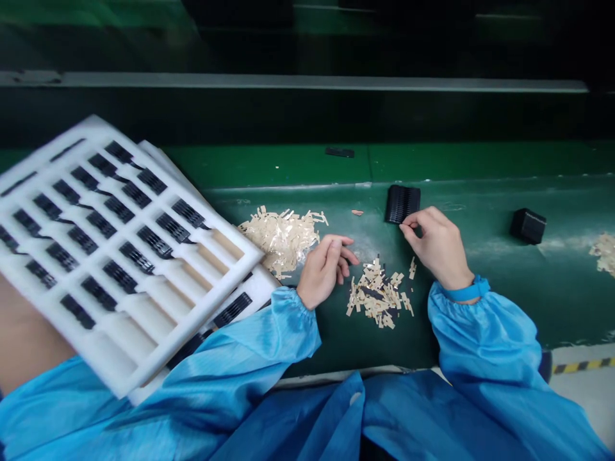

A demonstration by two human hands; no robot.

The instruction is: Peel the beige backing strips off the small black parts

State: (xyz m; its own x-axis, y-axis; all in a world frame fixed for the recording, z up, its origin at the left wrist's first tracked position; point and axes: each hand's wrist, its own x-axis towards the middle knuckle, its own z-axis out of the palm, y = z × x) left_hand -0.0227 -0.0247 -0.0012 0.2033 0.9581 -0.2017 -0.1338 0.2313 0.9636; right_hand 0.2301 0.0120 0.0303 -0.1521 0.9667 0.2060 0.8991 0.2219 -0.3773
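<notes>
My left hand (327,270) rests on the green mat (461,307) with loosely curled fingers, holding nothing. It lies between a large heap of pale gold metal clips (281,240) and a smaller heap of the same clips (377,298) mixed with dark bits. My right hand (435,246) is pinched at the fingertips, close against the lower edge of a black comb-like stack (402,203). Whether those fingertips hold a small piece is hidden. A white foam tray (120,250) with rows of black parts in slots overlaps my left forearm's sleeve.
A second foam tray (235,307) lies beneath the first. A black block (527,225) stands to the right, with more clips (605,253) at the right edge. A black strip (339,152) lies on the raised green ledge behind. Blue sleeves cover both my arms.
</notes>
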